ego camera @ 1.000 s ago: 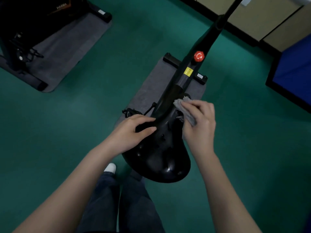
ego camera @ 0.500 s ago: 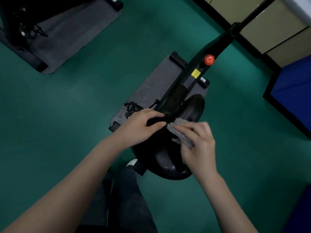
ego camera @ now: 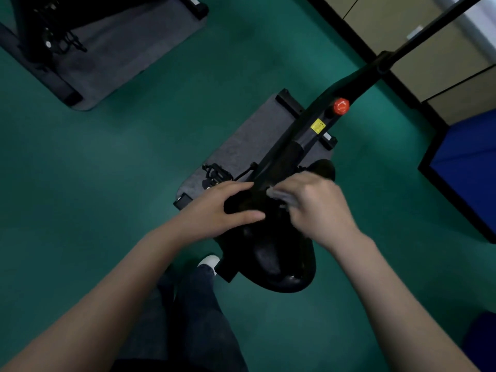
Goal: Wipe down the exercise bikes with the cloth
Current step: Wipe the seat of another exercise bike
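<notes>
Grey cloth (ego camera: 279, 196) sits bunched on the nose of the bike's black saddle (ego camera: 276, 259), pinched under R hand (ego camera: 316, 208), fingers curled, bit blurry. L hand (ego camera: 214, 210) grips the saddle's left side w/ thumb across. Bike frame (ego camera: 303, 135) stands on grey mat (ego camera: 249, 140), green floor (ego camera: 134, 170) all round.

Open floor (ego camera: 134, 170) left and right of saddle (ego camera: 281, 264); frame post (ego camera: 295, 146) blocks ahead; pedal (ego camera: 214, 171) crowds left side.

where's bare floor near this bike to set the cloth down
Bare green floor between the bike's mat and the far mat, also between saddle and blue pad. Crowded at the saddle's front: left hand, right hand, cloth.
</notes>
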The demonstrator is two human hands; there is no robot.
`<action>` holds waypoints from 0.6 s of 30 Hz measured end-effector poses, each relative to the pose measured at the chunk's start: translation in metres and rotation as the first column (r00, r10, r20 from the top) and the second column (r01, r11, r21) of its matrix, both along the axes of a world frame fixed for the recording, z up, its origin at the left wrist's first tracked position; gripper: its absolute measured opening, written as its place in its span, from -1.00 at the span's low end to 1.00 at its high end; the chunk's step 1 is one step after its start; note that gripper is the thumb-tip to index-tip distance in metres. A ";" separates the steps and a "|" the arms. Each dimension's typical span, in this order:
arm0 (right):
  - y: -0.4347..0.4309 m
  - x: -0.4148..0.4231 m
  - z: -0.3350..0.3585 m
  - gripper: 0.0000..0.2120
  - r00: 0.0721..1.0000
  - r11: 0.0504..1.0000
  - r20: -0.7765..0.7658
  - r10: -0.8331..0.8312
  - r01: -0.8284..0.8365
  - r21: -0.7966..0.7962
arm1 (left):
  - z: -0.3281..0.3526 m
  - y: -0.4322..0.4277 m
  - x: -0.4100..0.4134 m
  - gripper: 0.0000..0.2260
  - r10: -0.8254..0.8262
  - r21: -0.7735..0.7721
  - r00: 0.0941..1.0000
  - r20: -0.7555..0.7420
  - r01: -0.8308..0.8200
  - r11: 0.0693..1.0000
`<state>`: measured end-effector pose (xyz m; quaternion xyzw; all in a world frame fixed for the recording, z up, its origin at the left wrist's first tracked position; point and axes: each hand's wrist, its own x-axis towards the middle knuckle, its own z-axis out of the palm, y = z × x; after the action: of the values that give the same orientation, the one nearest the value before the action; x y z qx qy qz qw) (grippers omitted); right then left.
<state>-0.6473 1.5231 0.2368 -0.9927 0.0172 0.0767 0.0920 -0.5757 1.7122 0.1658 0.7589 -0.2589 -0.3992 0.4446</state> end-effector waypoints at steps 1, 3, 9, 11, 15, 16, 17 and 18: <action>0.004 -0.001 -0.001 -0.67 1.000 1.000 -0.010 -0.003 0.003 0.021 | -0.001 0.004 0.001 -0.03 -0.032 0.011 0.999 0.017 0.032 0.999; 0.002 0.000 -0.003 -0.63 0.996 0.997 0.041 -0.080 0.079 0.012 | -0.001 0.012 0.001 0.11 -0.089 0.040 0.995 0.033 0.088 0.995; 0.038 -0.020 -0.016 -0.64 0.957 0.977 0.208 -0.204 0.185 0.107 | -0.005 0.023 -0.006 0.21 -0.172 0.042 0.985 0.008 0.172 0.984; 0.046 -0.032 -0.019 -0.59 0.953 0.960 0.203 -0.223 0.179 0.215 | -0.004 0.025 -0.008 0.18 -0.185 0.033 0.983 -0.004 0.185 0.982; 0.037 -0.036 -0.022 -0.57 0.934 0.935 0.215 -0.285 0.222 0.275 | -0.006 0.027 -0.005 0.18 -0.206 0.025 0.979 -0.003 0.206 0.978; 0.039 -0.038 -0.022 -0.58 0.924 0.927 0.224 -0.309 0.240 0.287 | -0.007 0.026 -0.005 0.18 -0.205 0.027 0.979 0.003 0.205 0.978; 0.044 -0.042 -0.022 -0.60 0.916 0.919 0.236 -0.325 0.246 0.308 | -0.008 0.026 -0.005 0.18 -0.202 0.026 0.979 0.006 0.202 0.979; 0.050 -0.049 -0.022 -0.62 0.911 0.912 0.246 -0.330 0.241 0.330 | -0.009 0.027 -0.005 0.18 -0.199 0.021 0.980 0.005 0.199 0.980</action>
<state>-0.6962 1.5728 0.2152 -0.9545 0.1383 -0.0858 0.2497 -0.5809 1.7389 0.1566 0.7353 -0.3309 -0.4414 0.3937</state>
